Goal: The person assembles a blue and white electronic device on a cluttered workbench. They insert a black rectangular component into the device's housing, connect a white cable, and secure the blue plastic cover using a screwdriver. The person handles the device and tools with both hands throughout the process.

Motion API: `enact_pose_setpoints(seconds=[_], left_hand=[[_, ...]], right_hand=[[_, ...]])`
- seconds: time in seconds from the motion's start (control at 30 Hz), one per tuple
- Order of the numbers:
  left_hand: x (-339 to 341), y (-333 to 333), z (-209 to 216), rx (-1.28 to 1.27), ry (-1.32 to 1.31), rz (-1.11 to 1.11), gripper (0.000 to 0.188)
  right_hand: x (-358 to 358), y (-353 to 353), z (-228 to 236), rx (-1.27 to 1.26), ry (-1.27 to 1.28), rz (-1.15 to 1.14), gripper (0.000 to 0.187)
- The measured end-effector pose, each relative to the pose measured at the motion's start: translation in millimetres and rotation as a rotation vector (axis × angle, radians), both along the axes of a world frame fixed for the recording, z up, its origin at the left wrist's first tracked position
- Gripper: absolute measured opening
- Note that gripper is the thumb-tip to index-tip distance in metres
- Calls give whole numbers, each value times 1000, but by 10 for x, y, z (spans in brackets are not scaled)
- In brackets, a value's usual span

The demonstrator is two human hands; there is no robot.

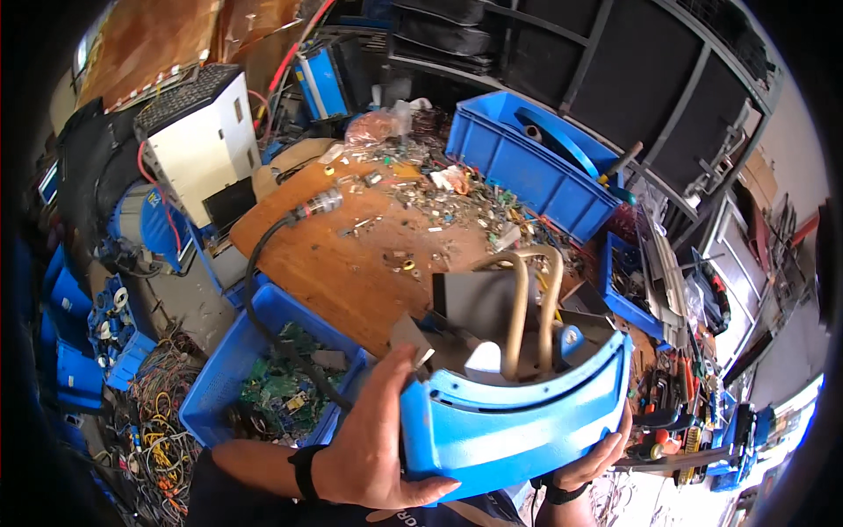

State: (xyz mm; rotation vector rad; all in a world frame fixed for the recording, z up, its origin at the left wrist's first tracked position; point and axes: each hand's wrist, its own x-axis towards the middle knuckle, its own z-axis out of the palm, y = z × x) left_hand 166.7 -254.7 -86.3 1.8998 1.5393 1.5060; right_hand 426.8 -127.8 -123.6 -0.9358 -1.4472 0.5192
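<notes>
Both my hands hold a blue metal machine housing [518, 439] with a curved slotted edge, close to my body at the table's near side. My left hand [373, 443] grips its left end, thumb along the lower front. My right hand [599, 458] supports the lower right end, its palm hidden behind the housing. Two bent tan tubes [520, 312] rise from its open top, next to a dark grey plate [470, 303]. A thick black cable [255, 290] with a metal-ended connector [318, 205] runs from the table down behind my left hand; its lower end is hidden.
Small electronic scraps [457, 202] litter the brown wooden table [325, 272]. A blue bin [211, 400] of green circuit boards stands at the left. A large blue crate [527, 171] is at the back. Hand tools [680, 382] crowd the right; tangled wires [158, 430] lie lower left.
</notes>
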Motion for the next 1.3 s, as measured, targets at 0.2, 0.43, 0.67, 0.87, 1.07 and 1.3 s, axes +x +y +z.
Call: enact_pose_setpoints(seconds=[0.2, 0.43, 0.67, 0.87, 1.07, 1.3], left_hand=[[-18, 80, 7, -63, -189, -73, 128], [20, 42, 122, -27, 28, 55, 113], [-129, 369, 230, -80, -384, 41, 112], [-412, 764, 356, -54, -326, 6, 86], [-560, 756, 287, -36, -323, -11, 88], [-342, 366, -60, -14, 367, 383, 109]], right_hand=[[25, 56, 63, 73, -88, 39, 73], [-19, 119, 137, 106, -89, 117, 67], [-222, 410, 439, 56, -179, 159, 44], [-511, 745, 742, 35, -221, 161, 38], [-683, 947, 835, -31, -342, 73, 39], [-609, 979, 876, -59, -336, 212, 40]])
